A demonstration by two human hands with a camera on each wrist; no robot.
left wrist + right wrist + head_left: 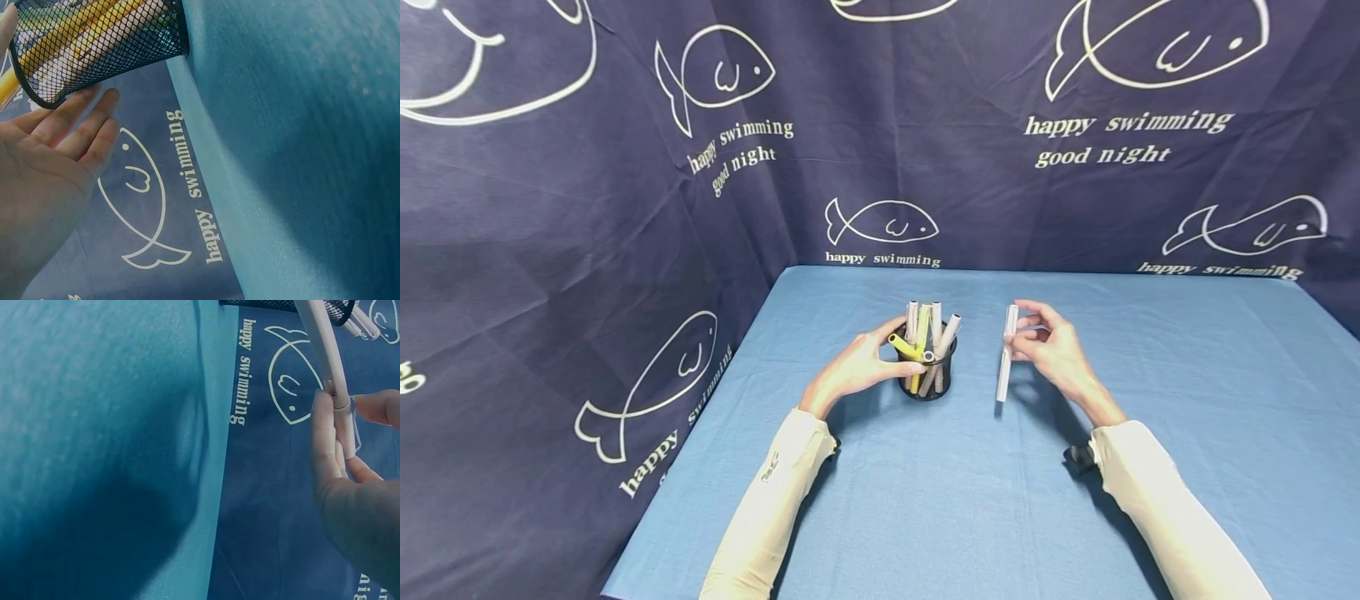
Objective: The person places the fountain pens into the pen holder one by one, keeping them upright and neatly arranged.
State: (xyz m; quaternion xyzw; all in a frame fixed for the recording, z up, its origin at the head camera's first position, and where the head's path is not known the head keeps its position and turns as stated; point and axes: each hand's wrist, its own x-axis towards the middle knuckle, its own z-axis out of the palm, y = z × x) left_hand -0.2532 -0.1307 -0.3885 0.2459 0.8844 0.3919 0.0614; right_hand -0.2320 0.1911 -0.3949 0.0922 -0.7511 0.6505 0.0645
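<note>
A black mesh pen holder stands upright on the blue cloth, filled with several pens in yellow and pale colours. My left hand grips it near the rim, thumb across the front and fingers round the far side. In the left wrist view the fingertips lie right at the mesh wall, beside a yellow pen that shows through it. To the right, my right hand pinches a whitish capped pen between thumb and fingers. This pen is held nearly upright, its clip showing in the right wrist view.
Light blue cloth covers the table. Behind it and along the left hangs a dark blue curtain printed with white fish and lettering. The arms wear pale sleeves, and a dark band shows at the right wrist.
</note>
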